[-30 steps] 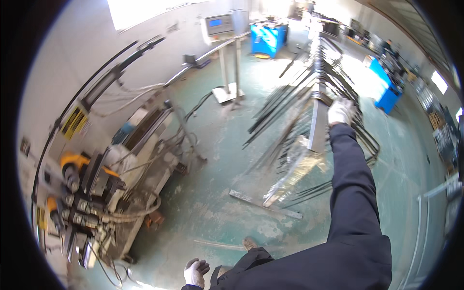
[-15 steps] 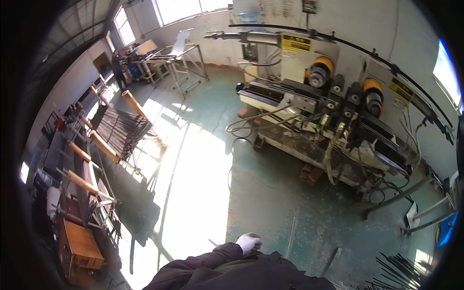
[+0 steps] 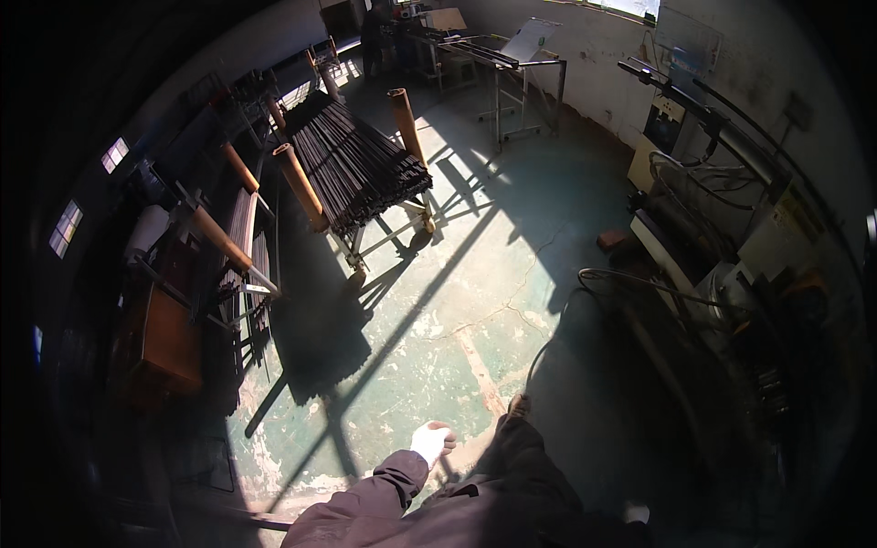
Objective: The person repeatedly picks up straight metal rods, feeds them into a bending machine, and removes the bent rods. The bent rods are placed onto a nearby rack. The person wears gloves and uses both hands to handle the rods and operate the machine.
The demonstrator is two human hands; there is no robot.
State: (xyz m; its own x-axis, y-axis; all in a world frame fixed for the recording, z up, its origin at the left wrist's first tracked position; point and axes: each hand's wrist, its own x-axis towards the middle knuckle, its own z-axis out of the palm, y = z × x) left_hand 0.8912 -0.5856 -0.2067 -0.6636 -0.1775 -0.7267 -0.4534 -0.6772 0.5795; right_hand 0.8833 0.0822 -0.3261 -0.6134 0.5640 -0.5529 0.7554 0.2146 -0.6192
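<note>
My left hand [image 3: 433,442], in a white glove with bare fingertips, is held in front of me over the sunlit floor. Its fingers are curled in, and nothing shows in them. Only a pale bit of my right hand [image 3: 637,513] appears at the lower edge in shadow, its fingers too dark to make out. Neither hand touches anything that I can see. Ahead stands a wheeled rack [image 3: 361,251] loaded with many long dark bars [image 3: 361,164], with brown tube-covered posts [image 3: 300,185] at its corners. One shoe [image 3: 519,406] shows below me.
A second rack with brown-sleeved posts [image 3: 222,239] stands at left, beside an orange-brown box [image 3: 160,352]. A shadowed machine [image 3: 694,265] with a looping cable [image 3: 594,272] is at right. A metal-framed table [image 3: 530,64] and a person [image 3: 373,36] are farther back.
My view has swung left, so the machine has slid to the right edge and the loaded rack sits nearer the middle. My left hand shows more fully; part of my right hand now appears.
</note>
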